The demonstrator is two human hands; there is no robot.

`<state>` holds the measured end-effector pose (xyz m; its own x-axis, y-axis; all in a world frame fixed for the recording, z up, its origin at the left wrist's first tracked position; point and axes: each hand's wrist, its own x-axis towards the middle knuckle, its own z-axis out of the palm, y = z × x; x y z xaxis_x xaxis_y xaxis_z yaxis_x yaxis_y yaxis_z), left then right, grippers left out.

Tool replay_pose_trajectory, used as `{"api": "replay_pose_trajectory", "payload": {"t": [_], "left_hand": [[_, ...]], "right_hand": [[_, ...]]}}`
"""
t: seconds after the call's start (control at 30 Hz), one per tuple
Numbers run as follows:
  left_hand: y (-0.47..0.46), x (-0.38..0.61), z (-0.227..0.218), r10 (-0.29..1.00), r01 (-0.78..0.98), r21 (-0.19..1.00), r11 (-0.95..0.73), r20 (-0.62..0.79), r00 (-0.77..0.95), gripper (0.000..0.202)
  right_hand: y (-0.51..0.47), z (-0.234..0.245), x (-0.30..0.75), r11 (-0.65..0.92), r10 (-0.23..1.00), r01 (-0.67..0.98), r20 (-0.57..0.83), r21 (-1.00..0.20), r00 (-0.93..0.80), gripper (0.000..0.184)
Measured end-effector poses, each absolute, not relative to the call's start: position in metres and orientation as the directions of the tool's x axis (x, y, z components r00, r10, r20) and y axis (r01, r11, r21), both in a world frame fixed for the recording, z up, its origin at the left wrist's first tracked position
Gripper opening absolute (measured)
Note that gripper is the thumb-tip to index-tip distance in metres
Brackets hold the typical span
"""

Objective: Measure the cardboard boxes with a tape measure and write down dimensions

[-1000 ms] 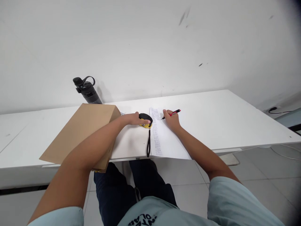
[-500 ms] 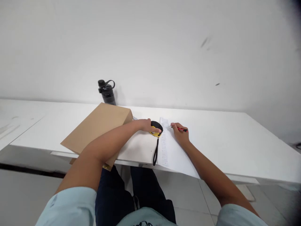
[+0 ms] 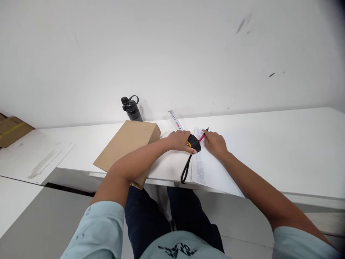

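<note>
The writing on the paper [image 3: 212,172] is too small to read, and the left hand [image 3: 178,140] covers most of the tape [image 3: 194,143], so only its black end and a sliver of yellow show. At the centre of the frame that hand is clasped over the tape; the blade [image 3: 175,121] runs up-left toward the wall [image 3: 172,54], and the strap [image 3: 185,171] trails down to the table [image 3: 269,144] edge. Just right, the right hand [image 3: 215,144] pinches a red pen [image 3: 203,136] over the paper. A brown box [image 3: 128,148] lies left of the hands, a black bottle [image 3: 132,109] above it. The table is white, the wall pale and scuffed; cardboard [image 3: 10,128] is cut off at the left edge
</note>
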<state>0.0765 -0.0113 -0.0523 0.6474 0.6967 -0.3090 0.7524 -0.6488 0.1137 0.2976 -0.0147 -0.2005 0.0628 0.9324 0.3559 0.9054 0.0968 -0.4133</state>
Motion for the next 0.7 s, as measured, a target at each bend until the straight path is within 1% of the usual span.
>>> {"api": "replay_pose_trajectory", "payload": {"t": [0.13, 0.2, 0.27, 0.3, 0.33, 0.4, 0.5, 0.57, 0.63, 0.67, 0.7], "left_hand": [[-0.011, 0.076, -0.049, 0.668, 0.712, 0.070, -0.698, -0.293, 0.684, 0.088], [-0.013, 0.076, -0.049, 0.656, 0.689, 0.044, -0.723, -0.271, 0.705, 0.087], [-0.018, 0.077, -0.052, 0.659, 0.683, 0.018, -0.731, -0.245, 0.711, 0.087], [-0.021, 0.077, -0.054, 0.669, 0.690, 0.007, -0.724, -0.237, 0.704, 0.090], [-0.023, 0.078, -0.057, 0.690, 0.708, -0.002, -0.706, -0.225, 0.688, 0.093], [-0.026, 0.081, -0.062, 0.724, 0.746, 0.014, -0.666, -0.229, 0.650, 0.093], [-0.026, 0.085, -0.066, 0.761, 0.796, 0.059, -0.602, -0.259, 0.595, 0.092], [-0.025, 0.087, -0.067, 0.788, 0.834, 0.069, -0.547, -0.292, 0.541, 0.091], [-0.023, 0.087, -0.066, 0.792, 0.851, 0.083, -0.518, -0.330, 0.514, 0.088], [-0.022, 0.087, -0.066, 0.788, 0.853, 0.092, -0.514, -0.342, 0.512, 0.087], [-0.021, 0.087, -0.066, 0.782, 0.850, 0.105, -0.515, -0.349, 0.517, 0.087]], "right_hand": [[-0.013, -0.198, 0.297, 0.096, 0.917, 0.908, 0.390, -0.408, 0.078, 0.057], [-0.012, -0.198, 0.297, 0.133, 0.887, 0.905, 0.455, -0.405, 0.074, 0.053], [-0.015, -0.202, 0.298, 0.221, 0.834, 0.882, 0.549, -0.417, 0.051, 0.050], [-0.017, -0.204, 0.299, 0.282, 0.812, 0.851, 0.583, -0.443, 0.035, 0.050], [-0.021, -0.207, 0.300, 0.340, 0.809, 0.811, 0.588, -0.476, 0.005, 0.052], [-0.030, -0.212, 0.301, 0.424, 0.842, 0.720, 0.533, -0.549, -0.089, 0.055], [-0.046, -0.215, 0.298, 0.457, 0.881, 0.629, 0.418, -0.629, -0.222, 0.067], [-0.055, -0.212, 0.292, 0.401, 0.914, 0.644, 0.327, -0.652, -0.239, 0.084], [-0.062, -0.206, 0.283, 0.324, 0.946, 0.687, 0.244, -0.651, -0.214, 0.106], [-0.065, -0.202, 0.278, 0.297, 0.955, 0.692, 0.223, -0.658, -0.198, 0.112], [-0.068, -0.199, 0.274, 0.262, 0.964, 0.697, 0.208, -0.667, -0.163, 0.112]]}}
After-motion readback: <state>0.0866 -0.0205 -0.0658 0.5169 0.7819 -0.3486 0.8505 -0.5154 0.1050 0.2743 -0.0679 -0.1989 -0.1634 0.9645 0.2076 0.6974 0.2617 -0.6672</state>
